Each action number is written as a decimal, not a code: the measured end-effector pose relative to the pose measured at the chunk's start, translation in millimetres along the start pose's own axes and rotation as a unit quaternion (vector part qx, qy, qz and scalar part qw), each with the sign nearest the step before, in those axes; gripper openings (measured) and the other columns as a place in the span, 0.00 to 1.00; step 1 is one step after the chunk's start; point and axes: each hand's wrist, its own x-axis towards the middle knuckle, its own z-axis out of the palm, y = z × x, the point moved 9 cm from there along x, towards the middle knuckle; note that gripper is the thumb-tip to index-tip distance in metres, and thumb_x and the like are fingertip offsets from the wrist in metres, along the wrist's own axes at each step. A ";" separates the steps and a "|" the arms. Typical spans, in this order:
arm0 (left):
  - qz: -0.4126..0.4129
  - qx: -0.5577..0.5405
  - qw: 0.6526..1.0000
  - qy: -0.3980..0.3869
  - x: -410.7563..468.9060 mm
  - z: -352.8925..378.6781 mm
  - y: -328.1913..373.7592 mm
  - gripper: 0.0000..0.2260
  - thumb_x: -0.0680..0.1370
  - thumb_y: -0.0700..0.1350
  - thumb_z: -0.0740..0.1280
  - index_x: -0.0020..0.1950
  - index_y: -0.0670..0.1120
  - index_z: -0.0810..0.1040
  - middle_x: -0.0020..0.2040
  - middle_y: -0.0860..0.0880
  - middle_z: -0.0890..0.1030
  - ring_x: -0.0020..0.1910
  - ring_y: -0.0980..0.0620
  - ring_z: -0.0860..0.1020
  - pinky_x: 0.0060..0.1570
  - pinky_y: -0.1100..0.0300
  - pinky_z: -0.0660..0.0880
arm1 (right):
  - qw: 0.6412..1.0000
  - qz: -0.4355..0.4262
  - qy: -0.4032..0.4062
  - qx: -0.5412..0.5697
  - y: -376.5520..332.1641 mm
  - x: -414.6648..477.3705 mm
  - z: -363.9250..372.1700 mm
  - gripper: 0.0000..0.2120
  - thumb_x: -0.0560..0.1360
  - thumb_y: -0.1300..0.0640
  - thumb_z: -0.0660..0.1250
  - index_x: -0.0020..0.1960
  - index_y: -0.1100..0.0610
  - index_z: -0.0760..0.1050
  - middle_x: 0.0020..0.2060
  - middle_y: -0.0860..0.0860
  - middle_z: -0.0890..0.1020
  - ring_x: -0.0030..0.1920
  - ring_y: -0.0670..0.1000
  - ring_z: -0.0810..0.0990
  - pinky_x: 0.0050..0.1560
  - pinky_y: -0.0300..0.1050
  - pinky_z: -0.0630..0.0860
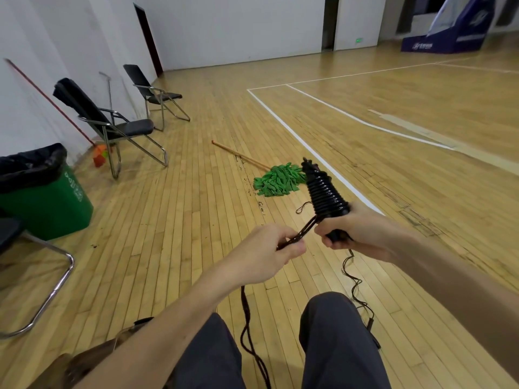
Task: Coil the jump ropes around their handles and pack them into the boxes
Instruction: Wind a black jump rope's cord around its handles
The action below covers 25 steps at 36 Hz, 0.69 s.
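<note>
Slack of the jump rope (327, 197) trails between the knees, bottom centre. Mid-frame, left hand (261, 256) pinches the strands; right hand (362, 231) is curled tight round the wound bundle's lower end, black coils rising above it. Green mop (278, 179) lies on the floor beyond

Right hand (362, 231) gripping coiled handles (327, 197), left hand (261, 256) pinching rope (297, 234)
</note>
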 end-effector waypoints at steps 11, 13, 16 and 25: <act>0.119 0.362 0.924 -0.043 -12.5 -6.3 51.1 0.10 0.85 0.47 0.60 0.59 0.47 0.78 0.47 0.52 0.77 0.45 0.53 0.76 0.44 0.59 0.75 | 0.983 0.037 -0.056 -0.169 22.1 2.1 24.9 0.13 0.73 0.67 0.73 0.55 0.67 0.75 0.38 0.58 0.79 0.34 0.51 0.76 0.31 0.41 0.72; 0.144 0.387 0.909 -0.057 -13.7 -7.7 58.5 0.10 0.84 0.47 0.62 0.60 0.46 0.79 0.50 0.50 0.80 0.48 0.51 0.79 0.48 0.56 0.78 | 0.973 0.046 -0.084 -0.209 24.9 0.9 34.9 0.08 0.74 0.66 0.73 0.51 0.64 0.77 0.35 0.55 0.79 0.33 0.50 0.76 0.31 0.41 0.72; 0.161 0.395 0.901 -0.072 -14.0 -14.1 67.1 0.09 0.81 0.51 0.66 0.58 0.50 0.80 0.49 0.52 0.80 0.49 0.53 0.78 0.50 0.57 0.76 | 0.950 0.059 -0.115 -0.284 27.8 -3.0 47.5 0.06 0.75 0.64 0.73 0.43 0.58 0.76 0.31 0.51 0.79 0.31 0.48 0.76 0.32 0.39 0.72; 0.171 0.331 0.925 -0.073 -8.5 -23.0 77.5 0.17 0.72 0.61 0.73 0.50 0.50 0.82 0.42 0.56 0.77 0.44 0.59 0.69 0.50 0.57 0.73 | 0.887 0.047 -0.217 -0.404 32.6 -23.7 82.0 0.06 0.74 0.63 0.73 0.45 0.59 0.75 0.34 0.51 0.77 0.30 0.47 0.75 0.33 0.38 0.72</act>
